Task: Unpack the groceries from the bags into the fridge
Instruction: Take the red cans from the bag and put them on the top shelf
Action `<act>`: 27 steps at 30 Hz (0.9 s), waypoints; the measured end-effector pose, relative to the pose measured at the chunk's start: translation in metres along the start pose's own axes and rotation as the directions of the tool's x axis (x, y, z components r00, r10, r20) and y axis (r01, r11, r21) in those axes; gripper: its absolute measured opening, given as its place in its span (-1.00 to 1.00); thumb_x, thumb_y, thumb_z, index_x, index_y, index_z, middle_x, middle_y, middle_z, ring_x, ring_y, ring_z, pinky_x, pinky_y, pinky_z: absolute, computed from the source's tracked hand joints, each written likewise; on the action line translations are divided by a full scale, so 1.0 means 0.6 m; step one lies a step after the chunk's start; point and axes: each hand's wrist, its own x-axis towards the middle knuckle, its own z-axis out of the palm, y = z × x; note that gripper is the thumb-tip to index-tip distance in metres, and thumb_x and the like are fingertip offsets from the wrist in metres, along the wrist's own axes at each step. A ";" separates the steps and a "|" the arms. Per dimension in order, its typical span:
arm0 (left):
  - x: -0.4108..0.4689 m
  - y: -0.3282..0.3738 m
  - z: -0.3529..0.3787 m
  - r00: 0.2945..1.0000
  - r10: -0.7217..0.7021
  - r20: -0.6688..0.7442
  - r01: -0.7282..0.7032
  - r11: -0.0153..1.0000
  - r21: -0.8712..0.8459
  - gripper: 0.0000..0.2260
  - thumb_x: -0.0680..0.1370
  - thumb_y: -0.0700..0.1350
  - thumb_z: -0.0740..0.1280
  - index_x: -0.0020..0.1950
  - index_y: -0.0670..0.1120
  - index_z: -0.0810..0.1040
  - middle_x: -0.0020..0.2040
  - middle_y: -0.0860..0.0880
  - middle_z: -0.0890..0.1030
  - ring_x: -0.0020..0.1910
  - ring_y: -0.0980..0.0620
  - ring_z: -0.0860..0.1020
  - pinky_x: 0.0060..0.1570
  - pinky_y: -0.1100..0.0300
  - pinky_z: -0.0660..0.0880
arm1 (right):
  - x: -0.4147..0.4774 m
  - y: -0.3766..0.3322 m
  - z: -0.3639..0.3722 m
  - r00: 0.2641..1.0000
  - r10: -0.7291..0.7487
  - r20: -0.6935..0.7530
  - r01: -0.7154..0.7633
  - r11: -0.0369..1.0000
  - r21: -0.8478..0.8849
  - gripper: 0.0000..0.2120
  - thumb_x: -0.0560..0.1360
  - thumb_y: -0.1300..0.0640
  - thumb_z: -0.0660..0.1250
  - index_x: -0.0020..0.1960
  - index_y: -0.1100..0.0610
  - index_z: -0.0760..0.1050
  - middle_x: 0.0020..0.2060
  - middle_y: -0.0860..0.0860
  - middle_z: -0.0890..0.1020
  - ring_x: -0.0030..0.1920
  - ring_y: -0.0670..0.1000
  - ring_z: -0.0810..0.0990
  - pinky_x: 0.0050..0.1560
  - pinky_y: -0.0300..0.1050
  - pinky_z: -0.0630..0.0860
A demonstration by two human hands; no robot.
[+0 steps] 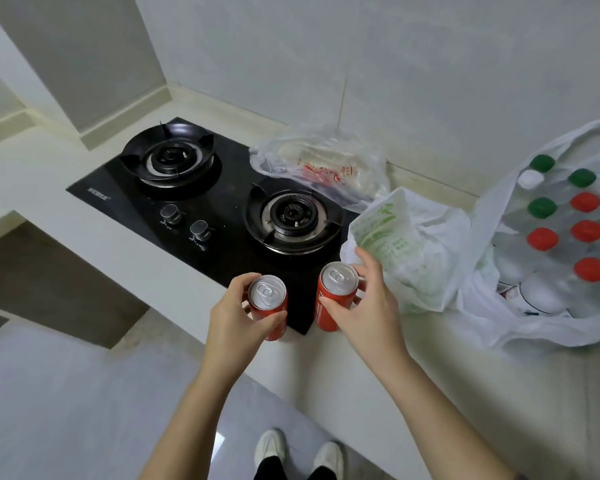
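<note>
- Two red drink cans are recorded, one in each grip, both upright with silver pull-tab tops facing up.
- Left can: held by the left grip, with the thumb and fingers curled round its side just under the rim. It is seen over the front right corner of the hob.
- Right can: held by the right grip, with the thumb pressed on the near side and the fingers wrapped round the far side. It is placed just beside the left can, apart from it.
- Whether either can rests on the surface or is lifted clear cannot be told.
- Hob: black glass with two burners and two knobs, set into the pale surface.
- Clear bag: crumpled with red print, laid at the back right of the hob against the wall.
- Green-printed bag: white, slumped just beside the right grip, with the fingertips close to or touching its plastic.
- Large white bag: opened at the far right of the surface and packed with upright bottles topped by red caps and green caps.
- White shoes: seen below on the grey floor.
</note>
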 end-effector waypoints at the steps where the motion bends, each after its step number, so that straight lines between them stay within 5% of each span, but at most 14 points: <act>1: -0.003 -0.005 0.002 1.000 -0.004 -0.005 0.004 1.000 -0.004 -0.46 0.30 -0.20 0.59 0.17 0.10 0.45 0.03 0.26 0.55 0.04 0.37 0.50 -0.01 0.37 0.49 | -0.005 0.007 0.004 1.000 0.012 0.004 -0.012 1.000 -0.003 -0.20 0.32 0.06 0.56 0.43 -0.15 0.22 0.26 -0.15 0.54 0.20 -0.03 0.57 0.22 0.02 0.52; 10: -0.022 -0.034 0.005 1.000 -0.017 -0.013 0.017 1.000 -0.025 -0.45 0.31 -0.19 0.58 0.19 0.09 0.45 0.04 0.29 0.54 0.07 0.37 0.50 0.07 0.35 0.46 | -0.034 0.040 0.028 0.999 0.029 -0.015 -0.029 1.000 0.011 -0.29 0.33 0.16 0.57 0.39 -0.02 0.33 0.21 -0.15 0.54 0.21 -0.05 0.55 0.19 -0.21 0.46; 16: -0.031 -0.051 0.010 1.000 -0.003 -0.024 0.002 1.000 -0.021 -0.44 0.32 -0.18 0.59 0.19 0.13 0.43 0.06 0.31 0.52 0.10 0.37 0.49 0.04 0.47 0.45 | -0.043 0.043 0.036 0.997 0.037 -0.074 -0.034 0.999 0.033 -0.21 0.34 0.15 0.58 0.17 -0.51 0.20 0.09 -0.52 0.46 0.15 -0.28 0.51 0.15 -0.32 0.46; 18: -0.031 -0.054 0.010 1.000 0.009 -0.007 -0.009 1.000 -0.010 -0.44 0.33 -0.17 0.59 0.21 0.12 0.42 0.07 0.31 0.51 0.10 0.38 0.48 0.04 0.53 0.42 | -0.044 0.047 0.038 0.996 0.042 -0.074 -0.040 0.999 0.030 -0.20 0.34 0.17 0.57 0.16 -0.54 0.20 0.08 -0.56 0.44 0.13 -0.33 0.50 0.15 -0.29 0.48; 23: -0.029 -0.059 0.011 0.999 0.029 0.014 -0.029 1.000 -0.006 -0.43 0.34 -0.14 0.58 0.23 0.13 0.39 0.09 0.34 0.47 0.10 0.43 0.44 0.05 0.57 0.37 | -0.045 0.060 0.045 0.995 0.051 -0.085 -0.045 0.996 0.074 -0.33 0.34 0.14 0.57 0.30 -0.21 0.32 0.11 -0.37 0.51 0.15 -0.17 0.55 0.16 -0.02 0.56; 27: -0.033 -0.068 0.013 1.000 0.025 0.019 -0.024 0.998 -0.051 -0.39 0.35 -0.11 0.58 0.27 0.18 0.36 0.16 0.34 0.47 0.16 0.34 0.47 0.12 0.49 0.40 | -0.046 0.064 0.047 0.997 0.053 -0.055 -0.048 0.995 0.093 -0.26 0.35 0.16 0.57 0.42 -0.04 0.30 0.22 -0.28 0.45 0.24 -0.21 0.46 0.27 -0.04 0.49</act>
